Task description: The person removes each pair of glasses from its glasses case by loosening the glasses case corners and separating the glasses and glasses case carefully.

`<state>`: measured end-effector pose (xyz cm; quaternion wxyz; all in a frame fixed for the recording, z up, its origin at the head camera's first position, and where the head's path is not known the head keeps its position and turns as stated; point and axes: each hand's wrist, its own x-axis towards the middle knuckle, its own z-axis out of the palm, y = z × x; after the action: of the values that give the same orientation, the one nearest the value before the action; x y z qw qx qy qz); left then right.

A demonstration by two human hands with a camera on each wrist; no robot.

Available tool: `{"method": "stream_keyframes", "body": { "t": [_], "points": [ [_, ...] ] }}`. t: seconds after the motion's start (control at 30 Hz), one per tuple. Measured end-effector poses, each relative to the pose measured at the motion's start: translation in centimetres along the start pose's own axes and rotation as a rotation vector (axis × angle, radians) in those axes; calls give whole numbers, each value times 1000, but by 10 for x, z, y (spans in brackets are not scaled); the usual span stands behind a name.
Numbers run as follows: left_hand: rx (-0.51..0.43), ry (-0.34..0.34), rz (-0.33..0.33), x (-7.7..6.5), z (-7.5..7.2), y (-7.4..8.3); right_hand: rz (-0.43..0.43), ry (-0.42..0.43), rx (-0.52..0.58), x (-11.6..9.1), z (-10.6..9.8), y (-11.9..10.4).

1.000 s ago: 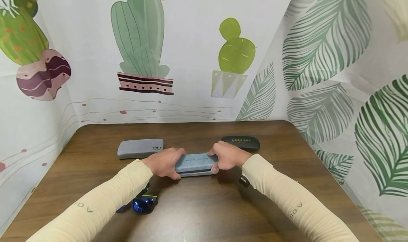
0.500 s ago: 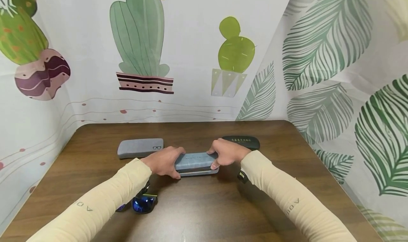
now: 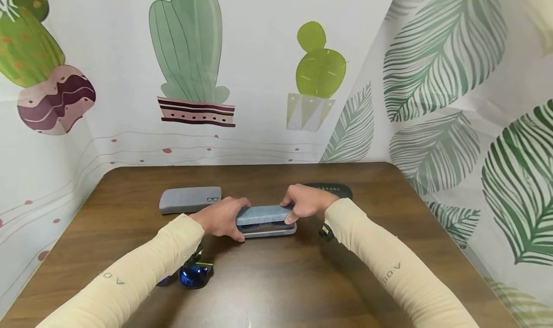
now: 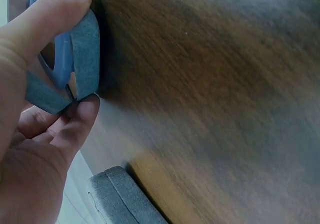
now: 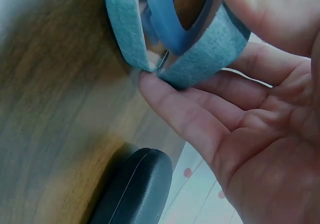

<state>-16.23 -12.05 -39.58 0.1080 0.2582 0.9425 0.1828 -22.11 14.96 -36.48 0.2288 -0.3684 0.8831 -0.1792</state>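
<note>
A light-blue glasses case [image 3: 261, 214] stands partly open on the table, its lid tilted up at the front. Inside sits a pair of blue-framed glasses [image 5: 172, 28], mostly covered by the lid in the head view. My left hand [image 3: 221, 218] grips the left end of the case, thumb at the lower half and fingers behind. At the right end my right hand [image 3: 307, 202] holds the lid, its thumb at the lid's front edge and fingers at the hinge side.
A grey glasses case [image 3: 186, 200] lies behind my left hand. The black case [image 3: 339, 189] at back right is partly hidden by my right hand. Blue mirrored sunglasses [image 3: 193, 276] rest beside my left forearm, which covers part of them. Behind the wooden table [image 3: 276, 285] hangs a printed cloth.
The case's lid has swung up from nearly closed, so the glasses inside now show. My right hand has risen slightly with the lid; my left hand has barely moved.
</note>
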Motion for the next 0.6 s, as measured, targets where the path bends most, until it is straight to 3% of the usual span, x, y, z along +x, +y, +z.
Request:
{"method": "stream_keyframes", "body": {
  "t": [0.27,0.6],
  "points": [
    [-20,7,-10,3,2,-3,-37,-65,96,4,-5,6],
    [-3,11,-50,5,4,-4,-15,-94,167,7,-9,12]
  ]
}}
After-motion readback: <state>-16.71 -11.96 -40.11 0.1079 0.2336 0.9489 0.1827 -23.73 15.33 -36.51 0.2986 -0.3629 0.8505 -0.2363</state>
